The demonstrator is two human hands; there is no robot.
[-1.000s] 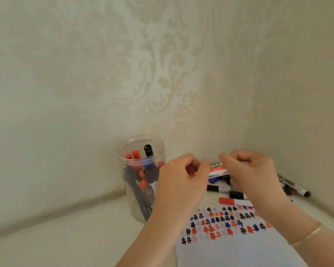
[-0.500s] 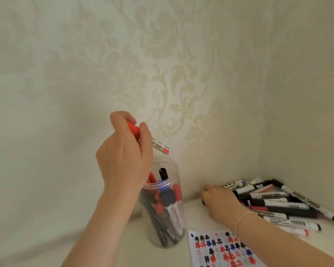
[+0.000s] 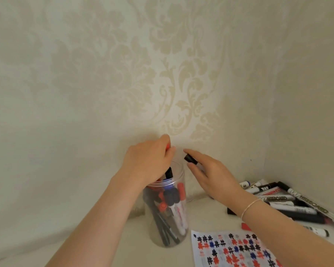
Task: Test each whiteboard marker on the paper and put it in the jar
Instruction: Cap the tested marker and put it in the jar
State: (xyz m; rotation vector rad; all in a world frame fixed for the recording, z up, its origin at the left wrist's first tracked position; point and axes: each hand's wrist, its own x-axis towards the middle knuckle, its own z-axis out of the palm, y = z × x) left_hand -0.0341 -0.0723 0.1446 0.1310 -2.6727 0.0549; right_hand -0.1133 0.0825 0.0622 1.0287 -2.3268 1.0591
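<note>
A clear plastic jar [image 3: 168, 234] stands on the white surface, holding several red, blue and black markers. My left hand [image 3: 148, 162] hovers over the jar's mouth and grips a red-capped marker [image 3: 33, 146] of which only a sliver of red cap shows between the fingers. My right hand [image 3: 212, 176] is just right of the jar's rim and holds a black-capped marker [image 3: 190, 158] between thumb and fingers, its cap pointing left. The test paper [image 3: 233, 249] with red, blue and black hash marks lies at the front right.
A pile of whiteboard markers [image 3: 289, 203] lies in the right corner against the wall. A red marker cap end [image 3: 246, 226] peeks out beside my right wrist. Patterned walls close in behind and on the right.
My left hand has come down with the red marker onto the jar's mouth. My right hand has left the pile, taken a black-capped marker and lifted it beside the jar.
</note>
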